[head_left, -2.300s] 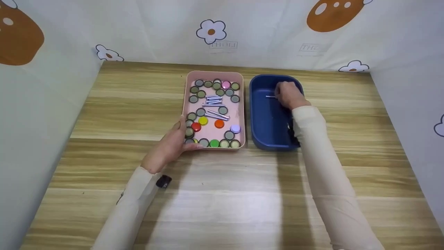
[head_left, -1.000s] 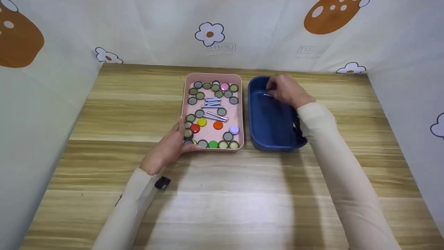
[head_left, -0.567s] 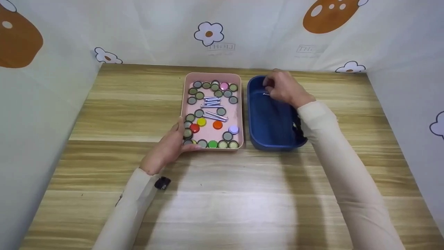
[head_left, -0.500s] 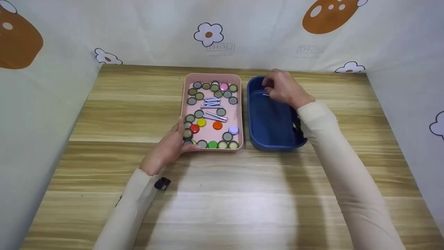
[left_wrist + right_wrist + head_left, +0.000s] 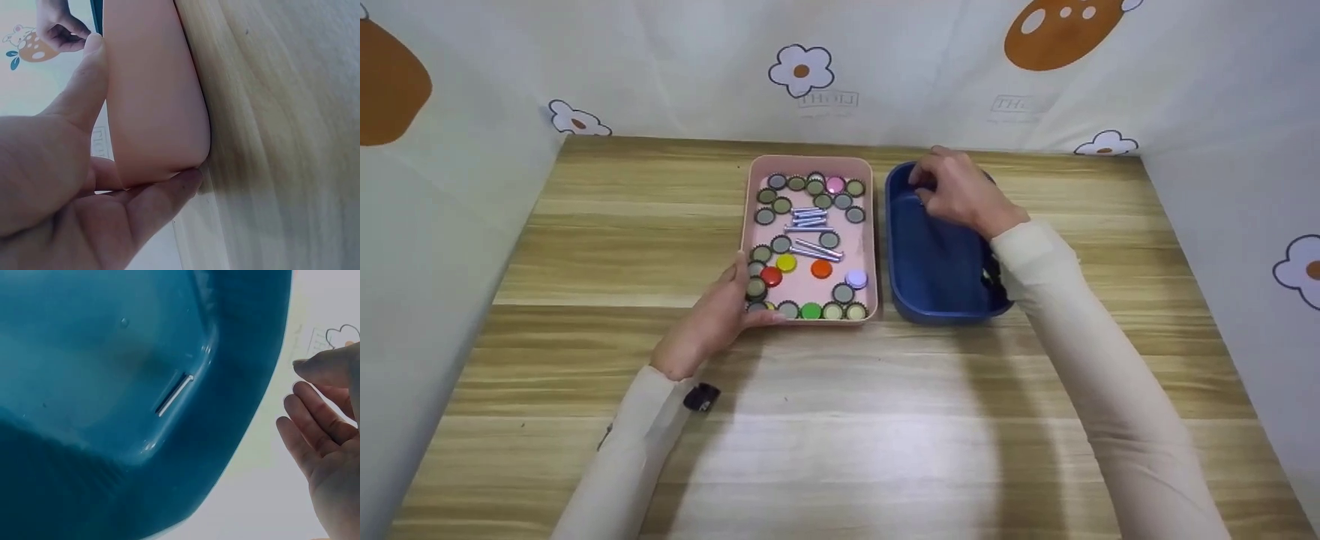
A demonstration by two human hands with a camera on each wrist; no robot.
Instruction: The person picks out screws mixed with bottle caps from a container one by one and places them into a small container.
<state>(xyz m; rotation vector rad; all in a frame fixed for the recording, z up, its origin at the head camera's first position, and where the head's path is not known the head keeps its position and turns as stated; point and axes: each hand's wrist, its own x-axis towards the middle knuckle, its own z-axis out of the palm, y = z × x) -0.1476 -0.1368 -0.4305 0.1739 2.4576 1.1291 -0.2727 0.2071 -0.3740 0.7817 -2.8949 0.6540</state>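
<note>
In the head view my left hand point(image 5: 706, 324) holds the near left corner of a pink box point(image 5: 876, 247). The left wrist view shows the thumb and fingers around that corner of the pink wall point(image 5: 152, 95). Inside the box lie many bottle caps point(image 5: 821, 268), some coloured, some underside up, and several silver nails point(image 5: 808, 219). Above the far end of a blue box point(image 5: 945, 315) hovers my right hand point(image 5: 964, 193), fingers loosely bent, with nothing between them. In the right wrist view a single silver nail point(image 5: 175, 395) lies on the blue box's floor, apart from the fingers.
Both boxes stand side by side on a wood-grain table point(image 5: 840, 420), with a narrow gap between them. Behind the table hangs a pale patterned sheet point(image 5: 697, 67). A small black device point(image 5: 702, 397) is at the left wrist.
My right hand has risen from the floor of the blue box, where it was at the nail, and its fingers have loosened. The nail stays in the box. My left hand keeps its hold.
</note>
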